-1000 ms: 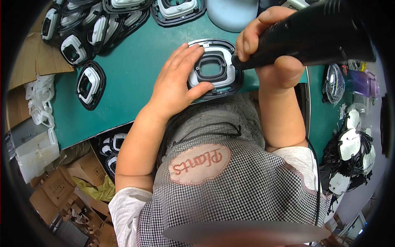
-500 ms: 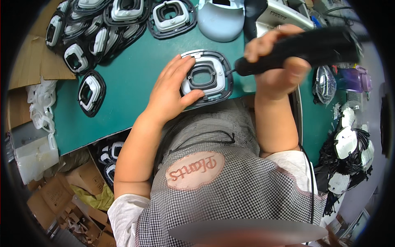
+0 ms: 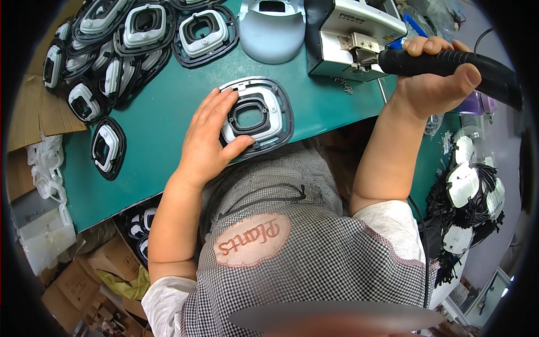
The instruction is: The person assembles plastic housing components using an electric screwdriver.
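Note:
My left hand [image 3: 199, 143] rests on a black and white plastic frame [image 3: 274, 106] at the table's near edge, thumb and fingers spread over its left side. The frame lies flat and has a rounded-square hole in its middle. Out to the right, my right hand [image 3: 429, 95] is wrapped round a black electric screwdriver [image 3: 404, 63], held sideways. Its tip points left into the metal mouth of a white and black screw feeder [image 3: 368, 19]. Whether a screw sits on the tip I cannot make out.
Several similar frames [image 3: 143, 25] are heaped at the far left, with a single frame [image 3: 108, 147] nearer. A grey rounded housing [image 3: 271, 39] stands beside the feeder. Loose screws [image 3: 343, 84] lie below it. White parts with black cables [image 3: 463, 182] are at right.
My right hand has carried the screwdriver from the frame's right edge over to the screw feeder. The view has shifted to the right. My left hand stays on the frame.

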